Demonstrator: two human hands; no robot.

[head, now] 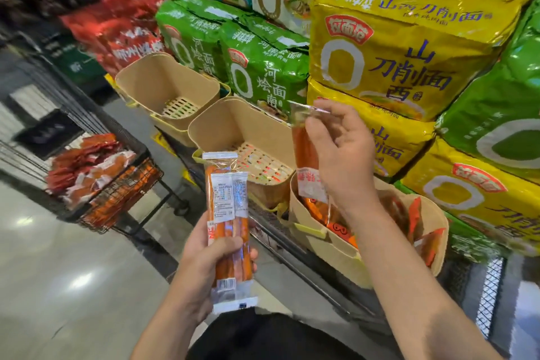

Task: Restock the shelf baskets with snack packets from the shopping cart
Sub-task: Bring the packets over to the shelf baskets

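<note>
Orange snack packets going into the shelf baskets

Orange packets are filling the nearest basket (327, 245), the landmark here. Just above its left rim, the right hand (344, 155) is holding one snack packet (305, 155) upright, fingers (324, 109) pinching the top seal. Left of the basket, the left hand (210, 266) is gripping a packet bundle (229, 231), fingers curled around it. Beyond the basket, two beige baskets (233, 126) are standing without packets. Far left of it, the shopping cart (117, 193) is carrying more packets. Behind it, noodle bags (394, 61) are stacked.
</note>
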